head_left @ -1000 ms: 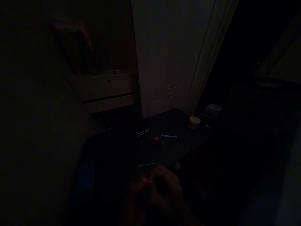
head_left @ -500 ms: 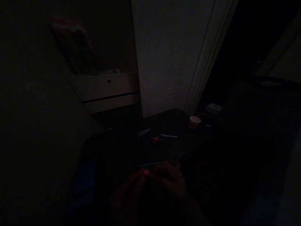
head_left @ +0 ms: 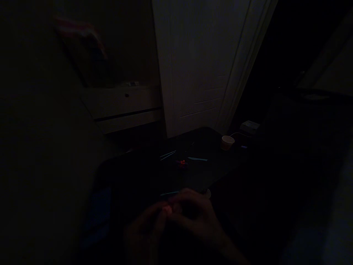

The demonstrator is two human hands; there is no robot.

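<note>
The room is very dark. My left hand (head_left: 146,228) and my right hand (head_left: 194,215) meet over the near edge of a dark table (head_left: 138,176). Their fingertips are pinched together on a tiny pink-orange piece (head_left: 167,208). Just beyond my fingers lies a thin blue strip (head_left: 168,193) on the table. Farther back rest a small red-orange object (head_left: 181,162), another blue strip (head_left: 198,159) and two pale thin sticks (head_left: 167,155).
A paper cup (head_left: 227,142) stands at the table's far right, with a small box (head_left: 249,127) behind it. A white door (head_left: 201,62) and a drawer unit (head_left: 124,106) stand beyond the table. A small round pale object (head_left: 208,193) sits by my right hand.
Both hands have shifted slightly, the left one now more in view lower left. The pinched piece stays between the fingertips. The view drifted a little.
</note>
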